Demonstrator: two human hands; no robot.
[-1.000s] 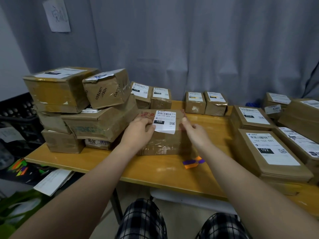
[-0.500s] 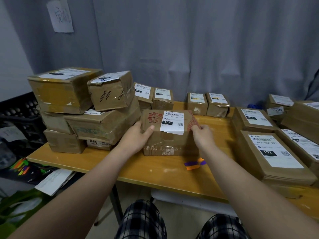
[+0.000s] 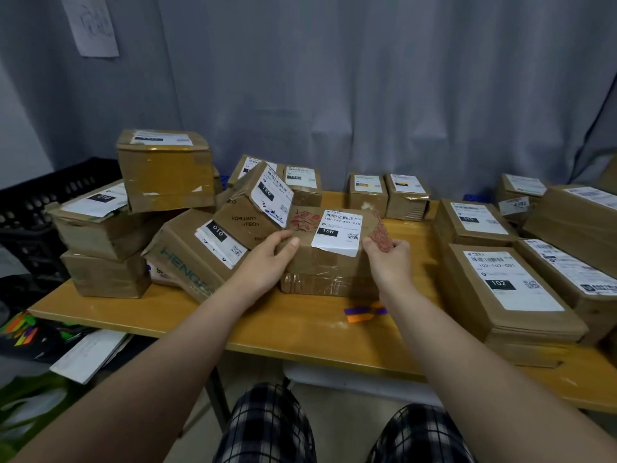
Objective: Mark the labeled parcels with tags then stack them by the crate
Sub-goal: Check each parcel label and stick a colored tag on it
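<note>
Brown parcels (image 3: 329, 265) (white labels), yellow table (image 3: 293, 329), grey curtain (image 3: 367, 95), plaid shorts (image 3: 267, 429).

Grey curtain (image 3: 367, 95) hanging behind the far edge of the wooden table (image 3: 300, 332). White paper sheet (image 3: 90, 25) fixed high, upper left. Below the table's near left corner: loose white papers (image 3: 88, 357) and a blurred green item (image 3: 30, 406).

15H parcel (image 3: 329, 267): brown cardboard, matt, front banded with wrinkled glossy clear tape. Its shipping label (image 3: 337, 233): white paper, matt, smooth. Top box of stack (image 3: 165, 175): cardboard under shiny yellowish tape, scuffed pale patches. Flat 102 parcel (image 3: 531, 320): smooth matt kraft card. Table (image 3: 267, 325): wood-look top, smooth, slight sheen. Curtain (image 3: 367, 95): grey cloth, matt, soft folds. Crate (image 3: 30, 208): black plastic lattice.
</note>
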